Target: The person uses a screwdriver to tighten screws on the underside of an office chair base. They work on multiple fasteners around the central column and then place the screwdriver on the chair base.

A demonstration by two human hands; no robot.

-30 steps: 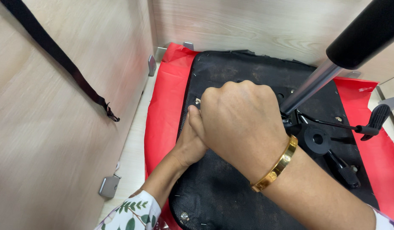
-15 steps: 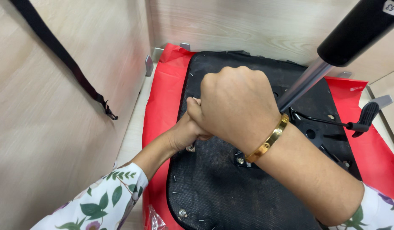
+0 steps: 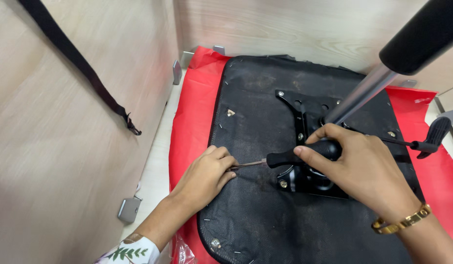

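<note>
Landmark taken: the black upturned chair seat (image 3: 265, 215), lying on a red sheet (image 3: 192, 127).

Far left of the seat, leaning wood-grain panel (image 3: 55, 146) with a black strap (image 3: 89, 73) hanging across it; small metal brackets (image 3: 129, 209) at its foot, near the seat's left edge. Pale floor strip between panel and sheet.

At the seat's left edge, left hand (image 3: 207, 176), fingers curled and pinched shut around the metal shaft of a screwdriver (image 3: 290, 157), tip hidden under them. Floral sleeve below, off the seat's lower left corner.

At the seat's middle, black metal mounting plate (image 3: 305, 146), bolted down. Right hand (image 3: 363, 171) over its right part, fingers wrapped closed around the screwdriver's black handle, covering much of the plate. Gold bracelet (image 3: 401, 224) on that wrist.

Rising from the plate towards upper right, a silver column (image 3: 363, 93) with a black cylinder on top, blocking part of the seat's far corner. Right of the plate, a black lever (image 3: 432, 137) reaching past the seat's edge.

Compared with half a second before: hands no longer stacked together over the plate, now spread apart along the screwdriver, plate bolts exposed.
</note>
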